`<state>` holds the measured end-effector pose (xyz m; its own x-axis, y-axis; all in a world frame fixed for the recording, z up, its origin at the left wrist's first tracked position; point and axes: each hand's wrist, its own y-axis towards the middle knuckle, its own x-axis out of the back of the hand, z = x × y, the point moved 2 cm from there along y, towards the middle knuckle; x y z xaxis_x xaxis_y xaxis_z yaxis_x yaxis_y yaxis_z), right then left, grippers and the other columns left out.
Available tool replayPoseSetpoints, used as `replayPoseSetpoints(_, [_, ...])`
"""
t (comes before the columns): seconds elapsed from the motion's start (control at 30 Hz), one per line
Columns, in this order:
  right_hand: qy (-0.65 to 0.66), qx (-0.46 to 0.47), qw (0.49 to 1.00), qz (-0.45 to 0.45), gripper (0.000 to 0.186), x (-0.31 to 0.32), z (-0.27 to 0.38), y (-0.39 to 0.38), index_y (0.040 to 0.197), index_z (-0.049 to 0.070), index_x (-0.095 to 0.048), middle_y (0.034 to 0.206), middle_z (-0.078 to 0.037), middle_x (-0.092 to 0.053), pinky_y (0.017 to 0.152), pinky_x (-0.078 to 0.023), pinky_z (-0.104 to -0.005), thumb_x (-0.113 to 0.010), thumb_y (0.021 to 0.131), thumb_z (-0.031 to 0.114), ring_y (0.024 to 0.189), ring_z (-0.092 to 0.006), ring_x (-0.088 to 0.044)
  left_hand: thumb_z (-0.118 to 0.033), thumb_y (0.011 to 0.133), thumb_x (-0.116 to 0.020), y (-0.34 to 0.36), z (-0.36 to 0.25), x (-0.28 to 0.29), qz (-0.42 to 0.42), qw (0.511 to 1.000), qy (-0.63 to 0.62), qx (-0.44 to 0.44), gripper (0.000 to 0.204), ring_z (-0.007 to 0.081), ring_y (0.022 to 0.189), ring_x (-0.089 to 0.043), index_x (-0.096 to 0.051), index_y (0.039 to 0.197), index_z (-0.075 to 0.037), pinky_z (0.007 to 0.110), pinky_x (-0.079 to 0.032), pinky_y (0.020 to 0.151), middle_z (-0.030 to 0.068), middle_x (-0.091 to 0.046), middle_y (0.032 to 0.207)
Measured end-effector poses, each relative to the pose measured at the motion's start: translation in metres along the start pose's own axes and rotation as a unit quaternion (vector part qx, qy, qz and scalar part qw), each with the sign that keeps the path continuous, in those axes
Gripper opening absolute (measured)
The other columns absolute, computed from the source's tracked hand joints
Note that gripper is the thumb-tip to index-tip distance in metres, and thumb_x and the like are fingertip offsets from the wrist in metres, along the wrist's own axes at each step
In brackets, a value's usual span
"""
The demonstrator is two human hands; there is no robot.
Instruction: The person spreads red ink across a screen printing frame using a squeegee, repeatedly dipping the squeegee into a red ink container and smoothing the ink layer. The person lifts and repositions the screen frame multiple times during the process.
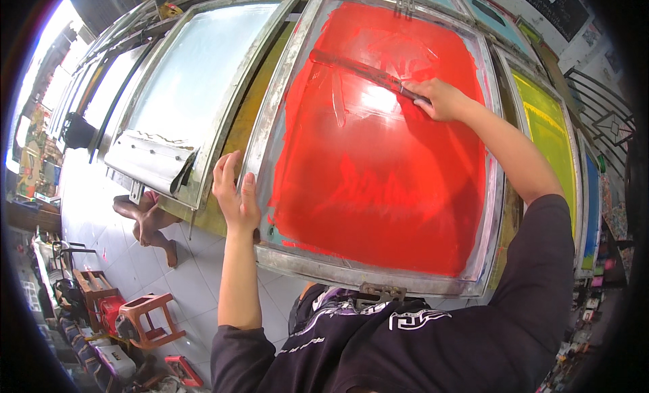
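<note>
A screen-printing frame [318, 271] lies in front of me, its mesh spread with glossy red ink [378, 217]. Across the upper part of the ink runs a long, narrow squeegee [358, 70], smeared red and slanting down to the right. My right hand [439, 100] is closed around its right end. Beside the frame's left rim, my left hand [235, 197] is raised with fingers apart and thumb close to the rim. Whether it touches the metal I cannot tell. A metal hinge clamp [380, 293] sits at the frame's near edge.
To the left is another frame with a pale screen [203, 55] and a bent grey sheet [150, 162] at its near end. A yellow-inked screen [544, 132] stands to the right. Another person's bare legs [154, 225] show below the left frame. Plastic stools [150, 318] stand lower left.
</note>
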<state>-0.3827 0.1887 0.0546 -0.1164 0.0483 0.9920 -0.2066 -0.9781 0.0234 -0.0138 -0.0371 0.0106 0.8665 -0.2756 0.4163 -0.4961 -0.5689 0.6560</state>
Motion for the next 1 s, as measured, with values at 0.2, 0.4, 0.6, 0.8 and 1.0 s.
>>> replayPoseSetpoints(0.2, [-0.021,0.045,0.999,-0.001,0.048,-0.009,0.018,-0.026,0.128,0.005,-0.044,0.087,-0.016,-0.058,0.072,-0.045,-0.042,-0.057,0.082,0.01,0.076,-0.0343,-0.054,-0.034,0.089,-0.044,-0.003,0.0,0.001,-0.015,0.998,-0.047,0.045,0.046,0.0303,0.1,-0.051,-0.053,0.113,0.005,0.038,-0.04,0.087,0.0193,-0.052,0.111])
replayPoseSetpoints(0.4, [-0.001,0.025,0.997,0.075,0.044,-0.011,0.047,-0.051,0.126,0.004,-0.046,0.086,-0.016,-0.057,0.072,-0.044,-0.0421,-0.056,0.083,0.011,0.081,-0.0339,-0.054,-0.032,0.091,-0.042,-0.006,0.006,0.001,-0.028,0.995,-0.068,0.068,0.045,0.0271,0.1,-0.05,-0.053,0.115,0.004,0.035,-0.039,0.088,0.0173,-0.051,0.111])
replayPoseSetpoints(0.6, [0.041,0.102,0.994,0.021,0.046,-0.02,0.075,-0.084,0.125,0.004,-0.046,0.087,-0.015,-0.057,0.07,-0.046,-0.0415,-0.058,0.081,0.009,0.078,-0.0332,-0.055,-0.032,0.095,-0.033,-0.007,0.012,0.002,-0.071,0.989,-0.097,0.088,0.047,0.0246,0.099,-0.051,-0.054,0.114,0.005,0.035,-0.039,0.09,0.0158,-0.052,0.112])
replayPoseSetpoints(0.8, [0.26,0.125,0.957,0.017,0.052,-0.019,0.11,-0.117,0.129,0.005,-0.045,0.085,-0.016,-0.061,0.067,-0.047,-0.0391,-0.057,0.078,0.002,0.071,-0.0347,-0.057,-0.031,0.096,-0.03,-0.007,0.015,0.006,-0.1,0.976,-0.134,0.137,0.047,0.0237,0.099,-0.052,-0.054,0.113,0.006,0.035,-0.037,0.092,0.0158,-0.053,0.114])
replayPoseSetpoints(1.0, [0.666,-0.11,0.738,-0.007,0.049,-0.014,0.134,-0.158,0.133,0.008,-0.042,0.092,-0.009,-0.062,0.04,-0.038,-0.02,-0.057,0.086,0.009,0.051,-0.0058,-0.047,-0.029,0.097,-0.031,-0.007,0.024,0.003,-0.105,0.97,-0.181,0.121,0.045,0.0234,0.1,-0.051,-0.054,0.113,0.007,0.035,-0.039,0.091,0.0158,-0.053,0.115])
